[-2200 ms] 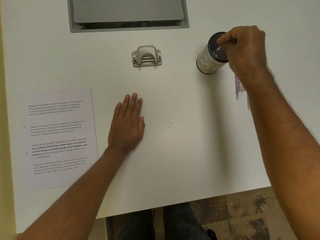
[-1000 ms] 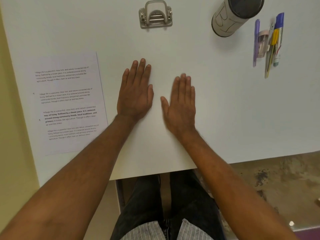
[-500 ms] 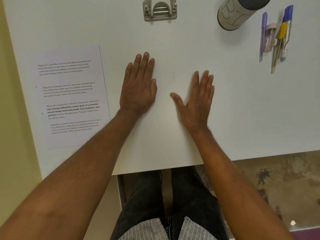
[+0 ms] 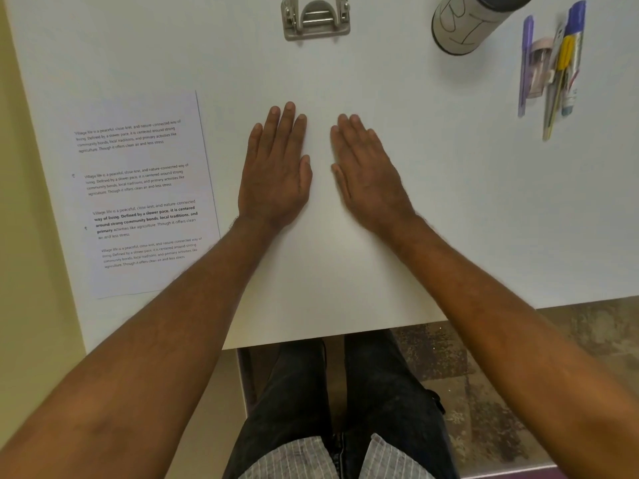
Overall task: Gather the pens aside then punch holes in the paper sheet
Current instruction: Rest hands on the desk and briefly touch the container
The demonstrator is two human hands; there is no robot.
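Observation:
A printed paper sheet (image 4: 145, 195) lies flat at the left side of the white table (image 4: 466, 219). The metal hole punch (image 4: 315, 19) sits at the top centre, partly cut off by the frame edge. Several pens (image 4: 553, 63) lie bunched side by side at the top right. My left hand (image 4: 276, 171) and my right hand (image 4: 370, 174) rest palm down on the table's middle, side by side, holding nothing. Both are well apart from the sheet, the punch and the pens.
A cylindrical container (image 4: 463, 22) with a dark top stands between the punch and the pens. The table's near edge runs just below my forearms, with my legs and the floor beneath. A yellow wall borders the table's left side.
My right hand left the container, came down flat on the table, and has now slid closer to my left hand with its fingers drawn together. The view shifted toward me.

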